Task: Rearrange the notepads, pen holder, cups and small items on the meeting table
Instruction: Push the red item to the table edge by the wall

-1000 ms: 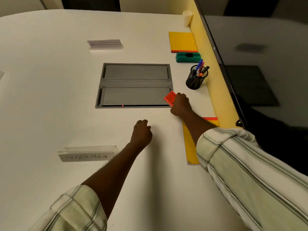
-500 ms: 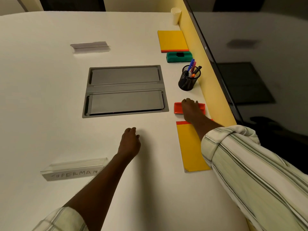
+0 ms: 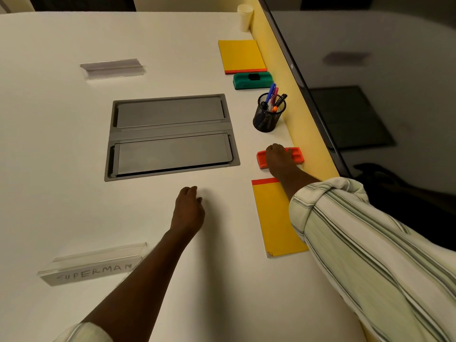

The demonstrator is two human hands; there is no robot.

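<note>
Just to the right of the grey hatch [image 3: 170, 137] set into the white table [image 3: 61, 181], the red eraser [image 3: 296, 155] lies flat. The right hand [image 3: 278, 160] covers its middle, fingers bent down over its far edge and holding it. Its two ends show on either side of the hand.

Right of the hatch's far half stands the black mesh pen holder [image 3: 269, 116] with coloured pens. Beyond that lie a green eraser [image 3: 253, 80], a yellow notepad [image 3: 240, 55] and a pale paper cup [image 3: 245, 17].

Nearer the person than the hatch's right corner, a second yellow notepad [image 3: 274, 218] lies partly under the striped sleeve [image 3: 357, 243].

Just in front of the hatch, the left hand [image 3: 188, 208] rests on the table, fingers loosely curled and holding nothing. Left of that hand, nearer than the hatch, stands a clear name plate [image 3: 91, 267] marked SUPERMAN. Another name plate [image 3: 112, 67] stands beyond the hatch.
</note>
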